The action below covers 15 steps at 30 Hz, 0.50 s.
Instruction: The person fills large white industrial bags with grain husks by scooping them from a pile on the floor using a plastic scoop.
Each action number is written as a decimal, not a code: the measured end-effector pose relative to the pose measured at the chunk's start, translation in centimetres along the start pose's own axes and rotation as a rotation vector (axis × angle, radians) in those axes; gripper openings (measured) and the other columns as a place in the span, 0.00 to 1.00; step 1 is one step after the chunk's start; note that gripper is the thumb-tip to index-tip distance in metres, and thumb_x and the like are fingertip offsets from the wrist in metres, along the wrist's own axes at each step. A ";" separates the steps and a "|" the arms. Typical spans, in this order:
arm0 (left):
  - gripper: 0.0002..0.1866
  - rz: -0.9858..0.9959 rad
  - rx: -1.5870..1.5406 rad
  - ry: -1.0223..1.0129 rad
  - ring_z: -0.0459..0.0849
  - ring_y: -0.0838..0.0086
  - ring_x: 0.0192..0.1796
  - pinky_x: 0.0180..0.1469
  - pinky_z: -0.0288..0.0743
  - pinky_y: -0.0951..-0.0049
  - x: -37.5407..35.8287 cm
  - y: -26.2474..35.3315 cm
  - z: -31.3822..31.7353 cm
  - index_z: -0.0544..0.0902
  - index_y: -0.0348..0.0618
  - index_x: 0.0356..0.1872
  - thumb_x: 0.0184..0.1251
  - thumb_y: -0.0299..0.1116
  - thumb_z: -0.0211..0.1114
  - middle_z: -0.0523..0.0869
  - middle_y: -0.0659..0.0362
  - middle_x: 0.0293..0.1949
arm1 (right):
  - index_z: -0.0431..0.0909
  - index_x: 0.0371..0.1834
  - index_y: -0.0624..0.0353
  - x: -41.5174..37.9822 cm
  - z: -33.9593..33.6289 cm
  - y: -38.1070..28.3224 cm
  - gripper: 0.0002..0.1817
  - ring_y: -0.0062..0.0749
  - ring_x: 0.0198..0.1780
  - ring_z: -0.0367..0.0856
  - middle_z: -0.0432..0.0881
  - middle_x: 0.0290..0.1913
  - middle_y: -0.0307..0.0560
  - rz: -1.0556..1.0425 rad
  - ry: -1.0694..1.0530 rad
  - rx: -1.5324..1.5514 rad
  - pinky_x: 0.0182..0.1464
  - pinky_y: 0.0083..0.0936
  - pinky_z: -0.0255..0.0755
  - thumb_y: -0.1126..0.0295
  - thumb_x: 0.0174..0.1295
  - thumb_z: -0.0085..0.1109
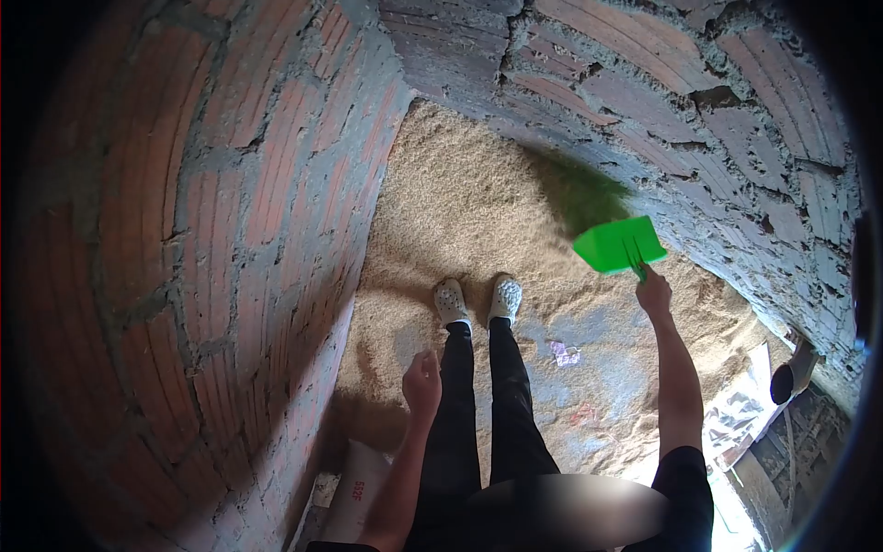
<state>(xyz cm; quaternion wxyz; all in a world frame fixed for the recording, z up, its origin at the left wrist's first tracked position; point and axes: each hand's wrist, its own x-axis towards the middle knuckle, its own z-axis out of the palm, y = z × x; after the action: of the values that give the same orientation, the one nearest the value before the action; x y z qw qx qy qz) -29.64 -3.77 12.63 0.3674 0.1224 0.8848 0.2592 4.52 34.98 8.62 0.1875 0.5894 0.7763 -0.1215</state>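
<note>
My right hand (654, 293) is wrapped round the handle of a bright green plastic dustpan (618, 247). The dustpan is over the grain-like tan material (460, 184) near the right brick wall, and a green tint and dark shadow lie on the heap just beyond it. My left hand (422, 386) hangs beside my left leg with its fingers curled in, and nothing shows in it. Below that forearm stands a white sack (354, 497) with red print.
Rough brick walls rise on the left (230, 230) and right (681, 101), meeting in a corner ahead. My light clogs (506, 296) stand on the loose material. A small purple scrap (565, 353) lies on the grey floor patch (607, 368). A dark pipe end (783, 384) sits at lower right.
</note>
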 end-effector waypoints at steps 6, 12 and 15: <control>0.16 0.013 -0.077 -0.053 0.86 0.62 0.36 0.38 0.77 0.66 -0.1 0.5 0.1 0.81 0.38 0.44 0.68 0.41 0.57 0.85 0.50 0.33 | 0.67 0.64 0.33 -6.0 -2.8 -3.8 0.34 0.47 0.27 0.79 0.77 0.26 0.51 -0.132 -0.014 -0.085 0.33 0.43 0.74 0.75 0.51 0.55; 0.22 0.115 -0.194 -0.066 0.81 0.64 0.48 0.50 0.73 0.67 2.4 5.2 1.8 0.72 0.40 0.57 0.68 0.41 0.58 0.79 0.48 0.48 | 0.64 0.66 0.29 -7.1 -5.9 -19.2 0.36 0.39 0.18 0.74 0.71 0.21 0.47 -0.585 0.077 0.072 0.20 0.35 0.71 0.75 0.53 0.54; 0.28 0.085 -0.318 0.026 0.76 0.62 0.54 0.56 0.69 0.63 4.4 8.3 2.0 0.63 0.41 0.64 0.68 0.42 0.58 0.73 0.46 0.55 | 0.56 0.70 0.33 -4.8 -3.5 -25.5 0.34 0.32 0.18 0.75 0.72 0.24 0.46 -0.838 0.107 0.015 0.17 0.27 0.72 0.71 0.60 0.52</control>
<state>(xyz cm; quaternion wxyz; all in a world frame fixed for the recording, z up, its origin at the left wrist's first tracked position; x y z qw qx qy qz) -31.07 5.76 13.39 0.3596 0.0965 0.8312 0.4129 -19.35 25.27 13.05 0.0770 0.2297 0.9566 -0.1621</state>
